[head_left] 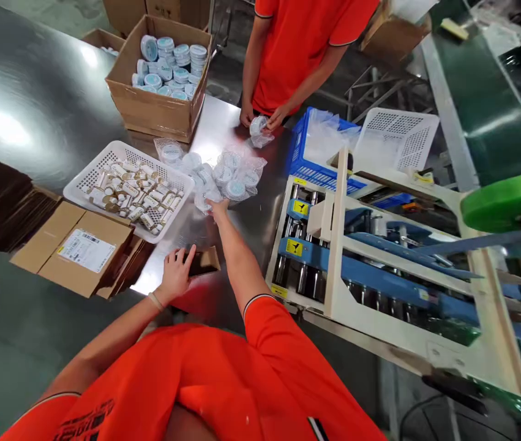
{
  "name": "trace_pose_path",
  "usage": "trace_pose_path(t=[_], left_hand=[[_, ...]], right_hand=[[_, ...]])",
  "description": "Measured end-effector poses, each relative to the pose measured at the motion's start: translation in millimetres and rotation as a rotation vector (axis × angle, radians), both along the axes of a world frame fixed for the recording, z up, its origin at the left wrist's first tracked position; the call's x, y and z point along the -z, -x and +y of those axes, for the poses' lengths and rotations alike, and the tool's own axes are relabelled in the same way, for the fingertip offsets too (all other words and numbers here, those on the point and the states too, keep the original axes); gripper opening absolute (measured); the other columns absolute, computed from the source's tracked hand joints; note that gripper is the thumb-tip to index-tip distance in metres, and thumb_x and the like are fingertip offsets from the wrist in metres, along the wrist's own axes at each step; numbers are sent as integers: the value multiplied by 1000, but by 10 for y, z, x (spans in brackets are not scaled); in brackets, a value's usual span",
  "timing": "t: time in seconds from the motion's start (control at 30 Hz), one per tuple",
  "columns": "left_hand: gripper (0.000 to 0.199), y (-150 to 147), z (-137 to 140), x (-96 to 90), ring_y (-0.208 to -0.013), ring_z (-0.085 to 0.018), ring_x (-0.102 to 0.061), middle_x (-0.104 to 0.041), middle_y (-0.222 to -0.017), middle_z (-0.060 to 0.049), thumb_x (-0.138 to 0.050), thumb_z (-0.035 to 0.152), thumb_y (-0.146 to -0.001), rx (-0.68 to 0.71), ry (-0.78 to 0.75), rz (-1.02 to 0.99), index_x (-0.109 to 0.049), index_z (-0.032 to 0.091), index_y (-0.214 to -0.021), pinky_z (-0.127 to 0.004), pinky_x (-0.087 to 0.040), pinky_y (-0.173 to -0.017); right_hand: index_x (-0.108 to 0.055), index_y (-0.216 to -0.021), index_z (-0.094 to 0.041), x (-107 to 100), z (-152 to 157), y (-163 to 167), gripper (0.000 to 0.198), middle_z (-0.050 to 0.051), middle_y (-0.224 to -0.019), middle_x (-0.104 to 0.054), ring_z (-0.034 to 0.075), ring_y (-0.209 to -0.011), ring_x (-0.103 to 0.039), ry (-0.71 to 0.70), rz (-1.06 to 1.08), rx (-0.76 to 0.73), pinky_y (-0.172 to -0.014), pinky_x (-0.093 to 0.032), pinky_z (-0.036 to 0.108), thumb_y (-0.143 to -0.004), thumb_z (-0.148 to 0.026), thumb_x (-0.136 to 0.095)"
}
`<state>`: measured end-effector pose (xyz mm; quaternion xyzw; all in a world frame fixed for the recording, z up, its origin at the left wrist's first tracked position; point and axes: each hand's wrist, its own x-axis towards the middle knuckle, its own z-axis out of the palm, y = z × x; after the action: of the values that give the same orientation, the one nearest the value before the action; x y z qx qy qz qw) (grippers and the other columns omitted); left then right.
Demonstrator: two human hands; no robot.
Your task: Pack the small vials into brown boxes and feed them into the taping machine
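Note:
My left hand [177, 273] has its fingers spread and lies against the left side of a small open cardboard box [209, 260] at the table's near edge. My right hand [218, 208] is stretched forward, its fingers closed at the near side of a pile of round white containers in clear plastic bags [235, 187]. The fingertips are partly lost against the plastic. Left of the pile stands a white perforated basket [178, 177], filled with small white-and-gold labelled pieces.
Round tins fill a large carton [154, 113]. Flattened cartons [49, 236] are stacked at left. Across the metal table [253, 223], a co-worker's hands [262, 119] handle a bagged container. A blue crate [303, 144] and a roller machine with green tape [508, 199] stand at right.

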<state>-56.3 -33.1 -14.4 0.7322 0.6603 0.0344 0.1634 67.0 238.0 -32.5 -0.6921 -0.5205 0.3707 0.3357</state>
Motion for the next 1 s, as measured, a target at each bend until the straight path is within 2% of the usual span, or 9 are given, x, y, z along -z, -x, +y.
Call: trace_pose_path(t=[0.1, 0.2, 0.3, 0.4, 0.47, 0.63, 0.8, 0.9, 1.0], left_hand=[[111, 59, -8, 144, -147, -47, -50, -58, -155, -26, -88, 58, -82, 20, -87, -134, -41, 14, -172, -58, -44, -121], [117, 110, 1, 288, -142, -45, -54, -57, -152, -28, -82, 72, -83, 0, -193, -326, -38, 8, -170, -60, -44, -122], [119, 124, 22, 383, -136, -42, -57, -58, -150, -27, -77, 74, -87, -80, -251, -473, -28, 7, -172, -61, -46, -121], [118, 114, 53, 431, -135, -41, -57, -57, -151, -28, -77, 70, -88, -112, -259, -530, -25, 5, -171, -61, -45, -121], [121, 104, 78, 448, -138, -43, -55, -56, -152, -30, -80, 70, -85, -80, -261, -539, -27, 3, -170, -62, -43, -123], [111, 76, 115, 466, -142, -43, -52, -54, -153, -29, -77, 70, -87, -7, -304, -526, -35, 6, -168, -61, -41, -124], [52, 66, 91, 406, -131, -36, -58, -65, -140, -19, -68, 53, -99, 139, -255, -389, -67, 18, -139, -63, -37, -123], [39, 59, 83, 323, -126, -33, -61, -72, -134, -15, -66, 49, -104, 265, -221, -326, -73, 21, -129, -63, -35, -125], [33, 51, 102, 242, -131, -32, -61, -74, -142, -10, -60, 42, -109, 360, -232, -311, -75, 28, -135, -64, -33, -126]], right_hand=[[-61, -114, -14, -114, -302, -177, 29, 11, -116, -74, 19, -106, -70, -82, -140, -19, -97, -62, 32, -91, -23, -77], [-65, -106, -20, -208, -904, -502, 15, 17, -140, -71, 27, -141, -61, -308, -350, -249, -119, -53, 45, -93, -15, -72], [-68, -101, -25, -261, -1696, -771, 9, 12, -142, -74, 29, -147, -59, -482, -591, -672, -109, -59, 45, -103, -17, -64], [-70, -111, -24, -341, -2275, -848, 11, 13, -145, -74, 30, -147, -60, -436, -664, -962, -100, -61, 41, -106, -18, -62], [-69, -124, -20, -406, -2383, -801, 20, 17, -149, -70, 31, -146, -59, -350, -653, -1023, -104, -60, 41, -104, -20, -67], [-64, -136, -10, -502, -2003, -515, 44, 21, -136, -73, 30, -126, -69, 44, -611, -1203, -105, -58, 40, -99, -31, -77], [-80, -90, -15, -646, -1309, -264, 15, 3, -82, -77, 19, -78, -68, 315, -577, -1539, -75, -52, 27, -81, -25, -89], [-78, -75, -13, -767, -774, 140, 13, 1, -70, -71, 15, -71, -61, 232, -608, -1499, -70, -45, 24, -86, -19, -74], [-82, -98, -11, -700, -494, 938, 21, 8, -97, -81, 19, -93, -70, 5, -677, -1217, -80, -47, 24, -96, -17, -62]])
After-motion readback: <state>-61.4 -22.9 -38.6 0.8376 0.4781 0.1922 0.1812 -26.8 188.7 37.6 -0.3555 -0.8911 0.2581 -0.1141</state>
